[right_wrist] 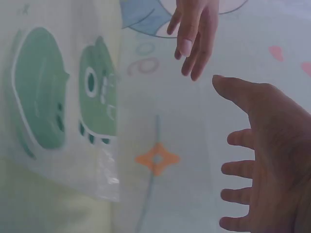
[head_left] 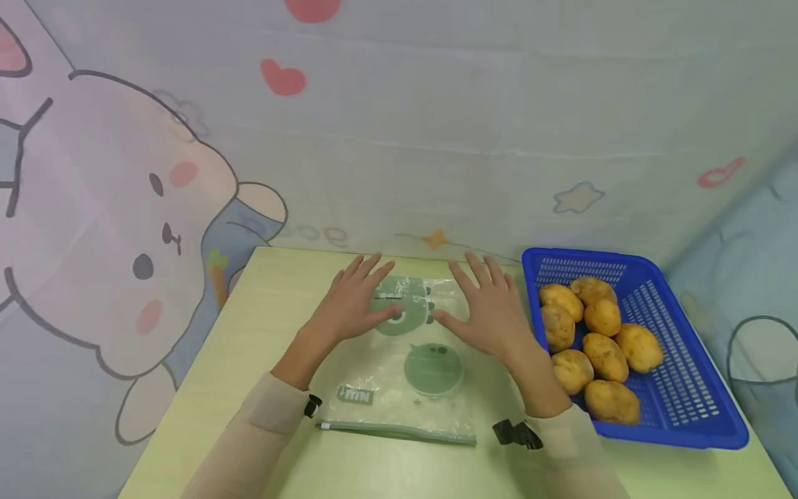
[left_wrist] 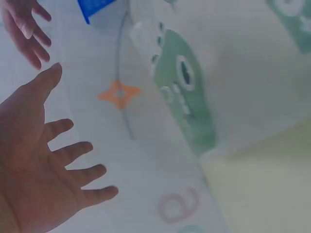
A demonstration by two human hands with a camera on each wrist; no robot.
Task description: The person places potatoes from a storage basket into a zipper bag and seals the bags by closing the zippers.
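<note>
A clear zip bag (head_left: pixel 386 378) printed with green round faces lies flat on the pale green table (head_left: pixel 262 312), its green zip strip (head_left: pixel 399 432) nearest me. My left hand (head_left: pixel 352 301) and right hand (head_left: pixel 489 308) are spread flat, palms down, over the bag's far end, thumbs pointing toward each other. Whether they press it or hover just above, I cannot tell. The left wrist view shows the left hand (left_wrist: pixel 43 165) with fingers spread beside the bag (left_wrist: pixel 233 87). The right wrist view shows the right hand (right_wrist: pixel 262 155) likewise spread, holding nothing, near the bag (right_wrist: pixel 58 97).
A blue plastic basket (head_left: pixel 661 436) holding several potatoes (head_left: pixel 592 339) stands at the table's right side, close to my right forearm. A cartoon-printed cloth wall (head_left: pixel 399 138) rises right behind the table's far edge.
</note>
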